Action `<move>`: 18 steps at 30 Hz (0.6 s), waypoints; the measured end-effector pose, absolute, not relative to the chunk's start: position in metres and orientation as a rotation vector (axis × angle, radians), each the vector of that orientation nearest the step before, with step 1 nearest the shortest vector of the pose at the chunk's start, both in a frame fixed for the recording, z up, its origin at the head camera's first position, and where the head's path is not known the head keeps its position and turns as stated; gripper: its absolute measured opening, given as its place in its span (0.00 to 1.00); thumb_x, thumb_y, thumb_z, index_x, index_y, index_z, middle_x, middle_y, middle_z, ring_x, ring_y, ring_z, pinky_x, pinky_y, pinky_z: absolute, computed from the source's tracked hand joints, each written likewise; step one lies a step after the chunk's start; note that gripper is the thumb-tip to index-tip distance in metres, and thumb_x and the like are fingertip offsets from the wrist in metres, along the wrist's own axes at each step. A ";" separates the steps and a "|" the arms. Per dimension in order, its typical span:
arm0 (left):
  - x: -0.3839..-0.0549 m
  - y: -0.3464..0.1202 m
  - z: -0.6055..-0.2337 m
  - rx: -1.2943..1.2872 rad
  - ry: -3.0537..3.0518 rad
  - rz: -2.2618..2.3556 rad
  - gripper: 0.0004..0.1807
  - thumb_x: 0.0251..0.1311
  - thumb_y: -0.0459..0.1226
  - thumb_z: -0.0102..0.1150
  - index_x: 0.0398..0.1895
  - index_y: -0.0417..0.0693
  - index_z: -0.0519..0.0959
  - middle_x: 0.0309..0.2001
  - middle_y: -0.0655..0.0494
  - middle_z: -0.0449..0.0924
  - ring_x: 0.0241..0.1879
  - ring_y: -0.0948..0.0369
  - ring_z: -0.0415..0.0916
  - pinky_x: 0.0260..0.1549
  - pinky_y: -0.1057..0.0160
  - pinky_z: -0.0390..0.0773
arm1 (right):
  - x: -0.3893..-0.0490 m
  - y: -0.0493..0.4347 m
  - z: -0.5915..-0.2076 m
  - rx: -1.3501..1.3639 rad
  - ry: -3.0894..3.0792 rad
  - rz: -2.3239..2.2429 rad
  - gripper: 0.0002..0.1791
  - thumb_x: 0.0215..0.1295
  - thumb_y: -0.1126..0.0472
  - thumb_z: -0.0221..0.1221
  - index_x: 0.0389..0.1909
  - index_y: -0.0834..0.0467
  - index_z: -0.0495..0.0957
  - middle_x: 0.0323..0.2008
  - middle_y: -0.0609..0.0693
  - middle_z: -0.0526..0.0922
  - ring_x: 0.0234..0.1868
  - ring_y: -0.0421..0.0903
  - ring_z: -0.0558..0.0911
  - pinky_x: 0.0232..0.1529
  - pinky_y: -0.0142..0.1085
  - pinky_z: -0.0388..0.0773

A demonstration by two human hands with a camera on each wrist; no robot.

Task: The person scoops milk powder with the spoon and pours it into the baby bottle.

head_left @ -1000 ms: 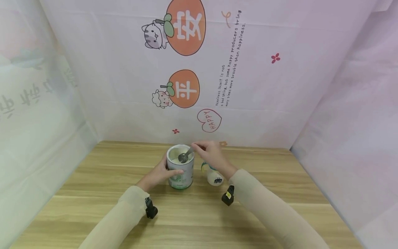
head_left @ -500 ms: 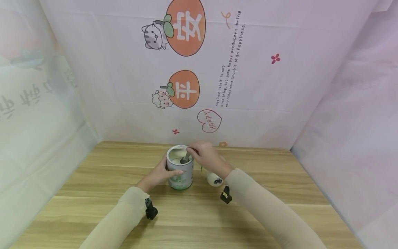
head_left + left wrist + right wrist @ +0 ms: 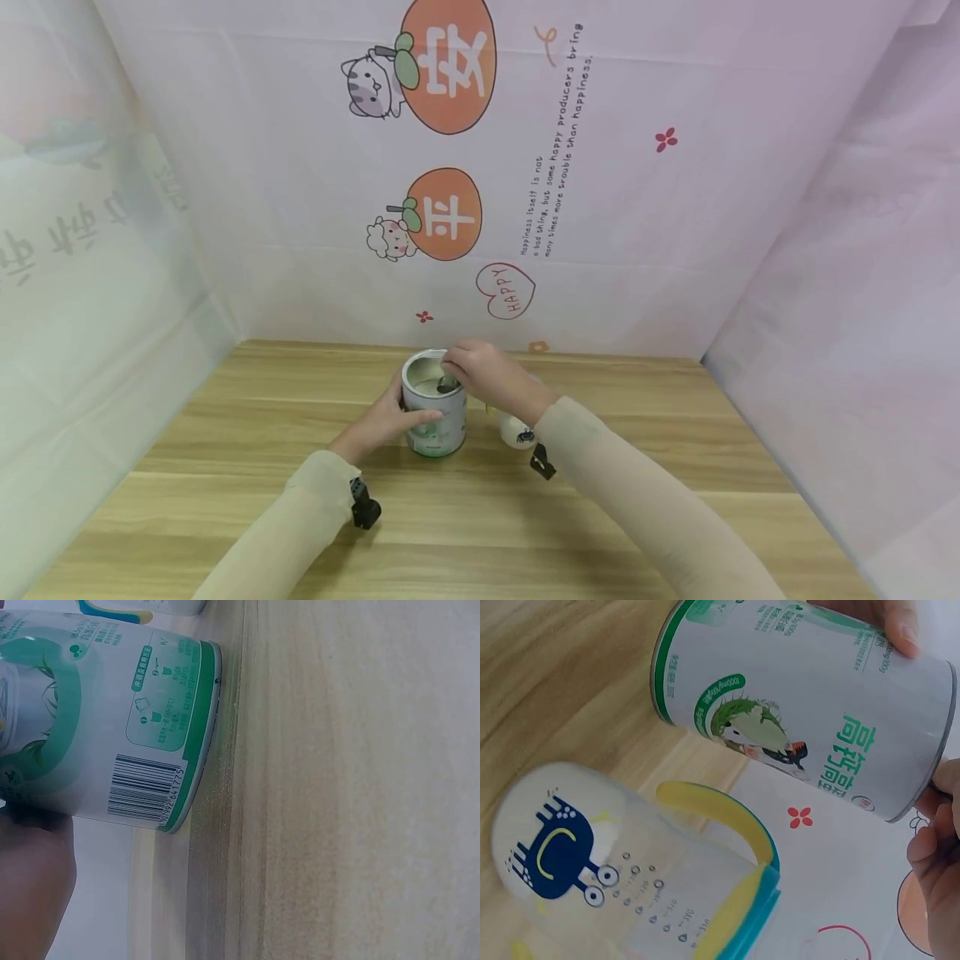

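A white and green milk powder can (image 3: 452,429) stands upright on the table, its top off and pale powder (image 3: 427,387) visible inside. My left hand (image 3: 384,423) holds it from the left side, thumb across the front. At the can's mouth, my right hand (image 3: 491,379) pinches a metal spoon (image 3: 447,384), whose bowl is down inside the can near the right inner wall. Its handle is mostly hidden by my fingers. Right of the can, partly under my right forearm, is a baby bottle (image 3: 652,877) with a blue crab print and yellow handles.
The wood-grain table (image 3: 435,533) meets a printed white cloth (image 3: 600,300) hung close behind the can. More cloth hangs at both sides. Each wrist wears a small black camera; the left wrist camera (image 3: 365,507) sits just above the tabletop.
My right hand has moved left and slightly down to the can's rim, bringing the spoon deeper into the can. Its forearm now covers more of the bottle. My left hand and the can stay put.
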State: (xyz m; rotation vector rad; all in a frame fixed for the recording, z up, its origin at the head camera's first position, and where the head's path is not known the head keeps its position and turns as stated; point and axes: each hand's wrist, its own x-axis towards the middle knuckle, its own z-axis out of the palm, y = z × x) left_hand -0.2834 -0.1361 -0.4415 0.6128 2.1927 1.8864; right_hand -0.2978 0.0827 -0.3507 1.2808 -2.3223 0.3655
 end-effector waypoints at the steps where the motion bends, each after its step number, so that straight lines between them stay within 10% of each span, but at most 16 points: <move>1: -0.283 -0.136 -0.441 0.603 2.193 1.885 0.53 0.61 0.41 0.71 0.79 0.67 0.43 0.73 0.47 0.58 0.71 0.48 0.58 0.68 0.41 0.58 | -0.298 0.083 -0.350 1.288 -2.327 0.359 0.04 0.69 0.66 0.62 0.40 0.62 0.84 0.35 0.50 0.84 0.38 0.43 0.84 0.43 0.26 0.80; 18: -0.282 -0.136 -0.441 0.582 2.205 1.879 0.52 0.61 0.42 0.71 0.79 0.69 0.43 0.74 0.43 0.56 0.71 0.46 0.57 0.68 0.40 0.57 | -0.300 0.077 -0.340 1.386 -2.624 0.421 0.06 0.71 0.64 0.60 0.37 0.61 0.85 0.31 0.49 0.84 0.32 0.40 0.81 0.35 0.26 0.79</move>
